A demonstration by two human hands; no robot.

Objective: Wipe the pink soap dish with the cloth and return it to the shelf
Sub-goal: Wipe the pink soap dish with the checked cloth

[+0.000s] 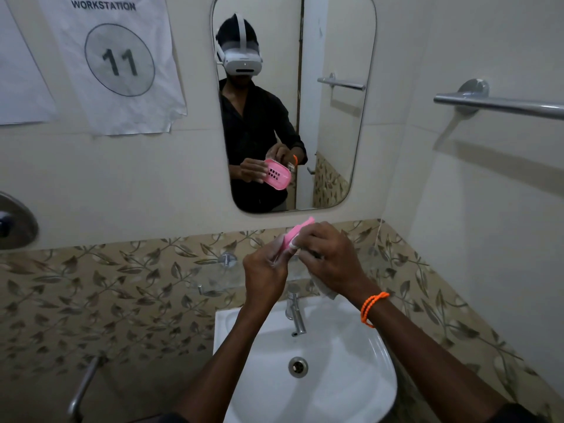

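The pink soap dish (297, 232) is held up edge-on above the sink, just under the mirror. My left hand (265, 270) grips its lower left side. My right hand (328, 261) holds a pale cloth (325, 286) bunched against the dish, with a loose end hanging below the palm. Most of the dish is hidden behind my fingers; its reflection in the mirror (335, 132) shows its slotted underside. A clear glass shelf (213, 277) is fixed to the tiled wall behind my hands.
A white sink (351, 370) with a chrome tap (295, 312) lies directly below my hands. A towel bar (500, 105) juts from the right wall. A metal grab rail (84, 389) stands lower left and a round wall fitting (16, 221) at far left.
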